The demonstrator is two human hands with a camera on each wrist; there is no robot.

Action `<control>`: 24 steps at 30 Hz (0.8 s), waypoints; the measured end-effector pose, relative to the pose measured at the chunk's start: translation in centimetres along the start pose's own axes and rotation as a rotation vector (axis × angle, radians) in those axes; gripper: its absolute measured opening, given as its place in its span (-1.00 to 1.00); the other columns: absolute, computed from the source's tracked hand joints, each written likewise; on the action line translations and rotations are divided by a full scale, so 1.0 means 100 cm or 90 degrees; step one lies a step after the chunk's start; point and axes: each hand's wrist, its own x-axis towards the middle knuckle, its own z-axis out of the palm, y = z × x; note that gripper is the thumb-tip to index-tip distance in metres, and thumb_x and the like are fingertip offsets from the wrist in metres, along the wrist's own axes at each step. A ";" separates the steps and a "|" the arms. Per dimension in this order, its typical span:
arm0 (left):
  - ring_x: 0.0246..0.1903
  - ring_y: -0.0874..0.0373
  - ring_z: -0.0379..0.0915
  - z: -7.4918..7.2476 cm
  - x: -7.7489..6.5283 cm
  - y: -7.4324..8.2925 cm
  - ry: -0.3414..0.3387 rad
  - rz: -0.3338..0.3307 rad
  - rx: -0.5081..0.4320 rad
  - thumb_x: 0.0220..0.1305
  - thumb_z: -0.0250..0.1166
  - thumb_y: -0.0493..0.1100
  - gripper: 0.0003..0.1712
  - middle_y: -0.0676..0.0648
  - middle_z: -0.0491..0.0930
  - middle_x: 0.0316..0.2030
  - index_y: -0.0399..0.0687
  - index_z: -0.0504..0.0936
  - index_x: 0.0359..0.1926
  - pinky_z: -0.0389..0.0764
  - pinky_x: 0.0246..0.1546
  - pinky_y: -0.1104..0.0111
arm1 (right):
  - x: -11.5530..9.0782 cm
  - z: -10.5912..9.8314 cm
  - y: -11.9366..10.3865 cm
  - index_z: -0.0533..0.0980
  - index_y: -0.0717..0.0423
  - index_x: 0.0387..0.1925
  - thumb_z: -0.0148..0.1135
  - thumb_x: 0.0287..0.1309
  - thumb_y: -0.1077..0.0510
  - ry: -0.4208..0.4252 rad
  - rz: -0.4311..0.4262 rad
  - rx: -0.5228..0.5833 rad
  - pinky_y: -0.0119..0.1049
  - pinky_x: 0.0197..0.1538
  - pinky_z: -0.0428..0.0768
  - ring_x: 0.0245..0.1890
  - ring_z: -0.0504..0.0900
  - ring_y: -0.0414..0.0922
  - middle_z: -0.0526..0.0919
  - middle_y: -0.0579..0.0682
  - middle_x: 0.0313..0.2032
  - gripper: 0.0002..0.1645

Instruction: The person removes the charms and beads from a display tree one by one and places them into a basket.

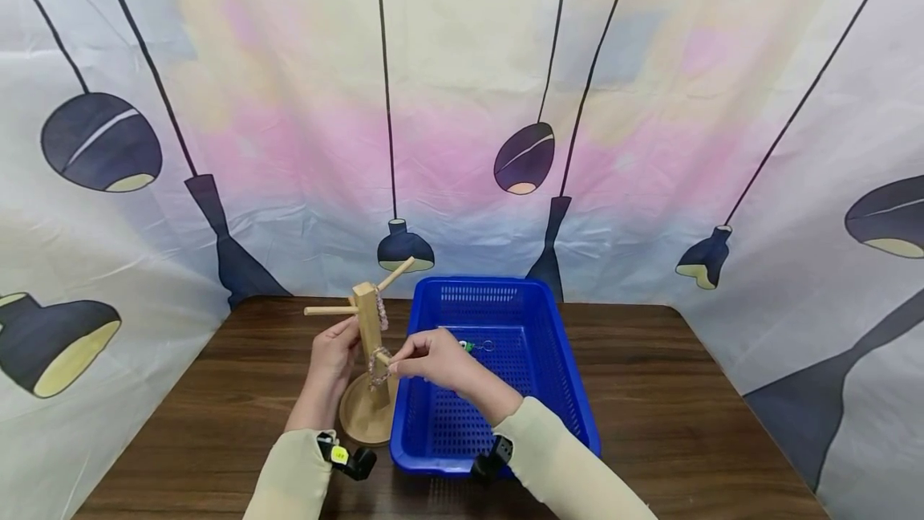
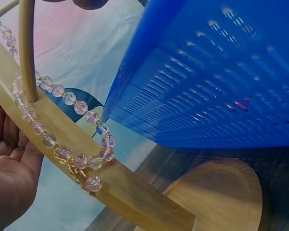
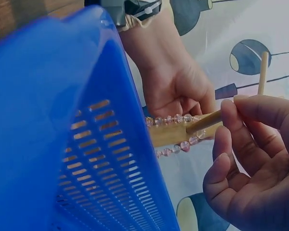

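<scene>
A wooden stand (image 1: 370, 321) with several pegs and a round base (image 1: 358, 416) stands left of the blue basket. On its lower peg (image 2: 27, 53) hangs a bracelet of clear pink beads (image 2: 50, 140), its gold chain end dangling against the post. Another beaded bracelet (image 1: 382, 313) hangs on an upper peg. My left hand (image 1: 334, 357) holds the post from the left side, fingers curled behind it. With thumb and forefinger, my right hand (image 3: 260, 149) pinches the outer end of the lower peg, in front of the bracelet.
The blue plastic basket (image 1: 577, 392) stands close to the stand's right side, under my right forearm. Inside lies a small green and white keychain (image 1: 468, 346) with a metal ring. A brown wooden table (image 1: 650, 408) bears everything, and a printed cloth (image 1: 462, 103) hangs behind.
</scene>
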 end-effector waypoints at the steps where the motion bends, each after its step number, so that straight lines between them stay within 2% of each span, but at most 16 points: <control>1: -0.46 0.46 0.64 0.000 0.000 -0.001 0.002 -0.002 0.010 0.55 0.05 -0.37 -0.41 0.25 0.74 -0.53 0.28 0.74 -0.52 0.67 -0.35 0.67 | -0.001 0.002 0.000 0.70 0.35 -0.24 0.37 0.26 0.26 0.004 0.002 0.007 -0.51 -0.43 0.43 -0.45 0.52 -0.28 0.76 0.28 -0.30 -0.83; 4: -0.47 0.46 0.61 0.001 0.001 -0.002 0.008 -0.015 0.049 0.55 0.05 -0.36 -0.41 0.27 0.72 -0.54 0.31 0.72 -0.53 0.64 -0.37 0.67 | -0.003 0.007 0.000 0.71 0.35 -0.24 0.38 0.24 0.27 0.009 0.006 0.021 -0.51 -0.43 0.42 -0.47 0.50 -0.27 0.75 0.25 -0.33 -0.83; 10: -0.61 0.43 0.43 0.005 0.005 -0.002 0.015 -0.046 0.095 0.56 0.08 -0.29 -0.44 0.26 0.68 -0.61 0.34 0.70 -0.55 0.46 -0.53 0.66 | -0.002 0.014 -0.002 0.69 0.41 -0.23 0.37 0.24 0.28 0.009 -0.014 0.042 -0.46 -0.24 0.66 -0.42 0.59 -0.36 0.76 0.33 -0.24 -0.81; 15: -0.66 0.42 0.41 0.004 0.007 -0.001 0.002 -0.070 0.086 0.59 0.05 -0.25 -0.45 0.22 0.67 -0.65 0.30 0.70 -0.53 0.45 -0.58 0.66 | -0.001 0.021 -0.003 0.69 0.41 -0.24 0.37 0.24 0.30 0.015 -0.023 0.048 -0.55 -0.23 0.65 -0.41 0.62 -0.37 0.77 0.33 -0.21 -0.83; 24: -0.60 0.40 0.51 0.004 0.006 -0.002 -0.020 -0.071 0.077 0.60 0.03 -0.25 -0.44 0.20 0.67 -0.64 0.25 0.71 -0.55 0.54 -0.51 0.65 | -0.001 0.027 -0.002 0.70 0.40 -0.26 0.37 0.23 0.34 0.039 -0.019 0.073 -0.58 -0.26 0.62 -0.42 0.63 -0.33 0.77 0.36 -0.24 -0.87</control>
